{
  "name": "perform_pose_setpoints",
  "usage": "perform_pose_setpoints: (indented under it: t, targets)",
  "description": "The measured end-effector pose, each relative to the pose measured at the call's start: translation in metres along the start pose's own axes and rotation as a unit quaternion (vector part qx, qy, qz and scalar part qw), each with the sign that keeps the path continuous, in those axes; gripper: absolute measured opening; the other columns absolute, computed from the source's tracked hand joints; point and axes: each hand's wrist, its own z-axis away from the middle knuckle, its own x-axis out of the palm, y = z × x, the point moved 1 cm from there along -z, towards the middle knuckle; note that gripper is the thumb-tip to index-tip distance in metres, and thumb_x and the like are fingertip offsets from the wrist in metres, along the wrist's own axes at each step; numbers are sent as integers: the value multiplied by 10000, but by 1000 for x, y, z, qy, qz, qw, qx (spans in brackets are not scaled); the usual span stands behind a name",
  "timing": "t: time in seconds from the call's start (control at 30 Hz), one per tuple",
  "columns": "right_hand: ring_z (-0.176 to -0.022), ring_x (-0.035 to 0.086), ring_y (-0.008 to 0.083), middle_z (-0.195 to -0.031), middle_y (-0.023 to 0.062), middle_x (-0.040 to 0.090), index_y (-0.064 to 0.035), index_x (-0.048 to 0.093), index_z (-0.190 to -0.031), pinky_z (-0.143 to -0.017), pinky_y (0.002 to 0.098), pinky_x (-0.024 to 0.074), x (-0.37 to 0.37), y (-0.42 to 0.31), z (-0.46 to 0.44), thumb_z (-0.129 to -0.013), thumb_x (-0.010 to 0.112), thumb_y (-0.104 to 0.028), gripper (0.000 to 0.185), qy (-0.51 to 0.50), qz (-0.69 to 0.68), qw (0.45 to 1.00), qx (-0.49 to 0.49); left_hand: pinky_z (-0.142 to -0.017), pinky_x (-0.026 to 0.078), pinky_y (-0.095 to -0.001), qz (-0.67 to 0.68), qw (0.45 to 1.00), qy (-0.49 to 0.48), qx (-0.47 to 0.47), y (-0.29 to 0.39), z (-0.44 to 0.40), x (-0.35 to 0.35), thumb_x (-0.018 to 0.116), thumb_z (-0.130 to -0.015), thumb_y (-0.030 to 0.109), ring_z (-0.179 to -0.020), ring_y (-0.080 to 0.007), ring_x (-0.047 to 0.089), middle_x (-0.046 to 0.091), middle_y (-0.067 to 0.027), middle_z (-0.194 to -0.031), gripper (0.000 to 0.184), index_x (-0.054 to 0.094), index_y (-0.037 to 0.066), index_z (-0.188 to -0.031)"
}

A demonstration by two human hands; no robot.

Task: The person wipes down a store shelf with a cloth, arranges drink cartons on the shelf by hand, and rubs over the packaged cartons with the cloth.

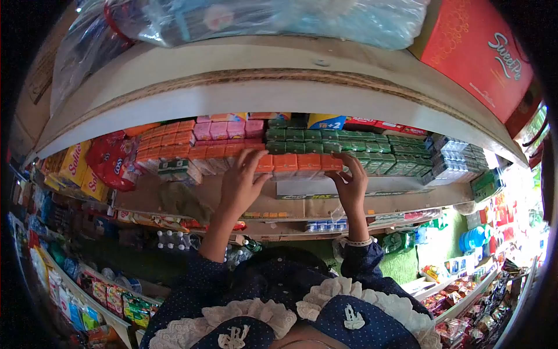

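Observation:
A short row of small orange boxes point(299, 164) sits at the shelf front, pressed between my two hands. My left hand point(241, 179) grips its left end, fingers over the top and thumb in front. At the right end, my right hand point(351, 180) closes on the last box with fingers and thumb. Directly behind stand stacks of small green boxes point(314, 139). More orange boxes point(168, 139) and some pink boxes point(229, 129) are stacked to the left. Whether the row rests on the shelf or is slightly lifted, I cannot tell.
An upper shelf edge point(279, 96) runs close above my hands. It bears plastic-wrapped goods point(261, 20) and a red carton point(479, 55). A red bag point(113, 163) and yellow packs point(75, 171) stand left; grey-white boxes point(456, 160) stand right. Lower shelves hold bottles and packets.

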Motion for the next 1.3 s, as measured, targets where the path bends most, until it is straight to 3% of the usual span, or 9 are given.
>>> perform_pose_setpoints:
  t: [0.3, 0.4, 0.7, 0.8, 0.83, 0.97, 1.03, 1.13, 1.3]
  targets:
    - [-1003, 631, 183, -1136, 73, 647, -68, 680, -1164, -721, 306, 596, -5, 38, 1, -687, 806, 75, 513, 14, -4, 1000, 8, -826, 548, -416, 15, 999, 2, 29, -13, -5, 47, 782, -824, 157, -1059, -302, 616, 555, -108, -1253, 517, 579, 112, -1298]
    - [-1075, 636, 194, -1193, 84, 616, -56, 665, -1179, -807, 313, 614, -8, 44, 4, -752, 752, 101, 464, 1, 11, 1000, 24, -769, 547, -399, 19, 998, 24, 49, -9, -5, 55, 800, -773, 86, -984, -297, 608, 463, -116, -1206, 555, 564, 113, -1274]
    - [-1120, 610, 218, -1257, 90, 564, -70, 664, -1201, -811, 317, 618, -10, 44, 2, -762, 769, 56, 469, -2, 44, 998, 35, -771, 560, -374, 120, 992, -15, -25, -16, -1, 57, 775, -791, 60, -953, -256, 622, 415, -119, -1277, 550, 561, 133, -1293]
    - [-1155, 577, 322, -1272, 125, 546, -103, 652, -1230, -893, 431, 530, -5, 46, 3, -685, 797, 47, 584, -3, 37, 997, 60, -762, 562, -390, 143, 989, -40, -25, -21, 4, 32, 752, -805, 66, -948, -261, 624, 442, -119, -1289, 512, 578, 124, -1283]
    - [-1181, 556, 337, -1276, 133, 544, -109, 639, -1247, -942, 467, 495, -4, 44, 6, -699, 791, 26, 585, 13, 121, 993, -6, -762, 562, -390, 142, 989, -39, -26, -28, 5, 21, 752, -805, 66, -948, -261, 624, 442, -119, -1289, 512, 578, 124, -1283]
    - [-1243, 504, 367, -1293, 156, 539, -121, 615, -1275, -1070, 530, 375, 22, -18, 11, -741, 756, -25, 560, 86, 293, 944, -126, -933, 490, -464, -124, 992, 30, 13, -63, 6, -33, 758, -768, 94, -1091, -285, 566, 534, -97, -1259, 509, 612, 107, -1255]
    - [-1274, 492, 346, -1309, 142, 541, -132, 620, -1262, -1117, 557, 314, 47, -36, 10, -771, 728, -53, 509, 70, 237, 960, -134, -1017, 446, -494, -229, 972, 52, 30, -83, -1, -50, 763, -751, 102, -1169, -295, 537, 561, -89, -1253, 514, 622, 101, -1245]
    - [-1321, 470, 285, -1317, 85, 548, -149, 615, -1270, -1146, 627, 240, 97, -46, 4, -774, 736, -131, 510, -122, 220, 946, -204, -1166, 241, -627, -213, 977, 7, 23, -111, -3, -53, 766, -735, 98, -1340, -307, 434, 544, -80, -1346, 571, 596, 97, -1280]
    - [-1303, 490, 261, -1290, 54, 563, -168, 591, -1311, -1140, 669, 219, 164, -38, -12, -783, 746, -245, 555, -149, 276, 921, -231, -1152, 231, -670, -226, 974, -14, 0, -127, 10, -48, 756, -743, 66, -1310, -311, 459, 537, -75, -1347, 602, 578, 129, -1315]
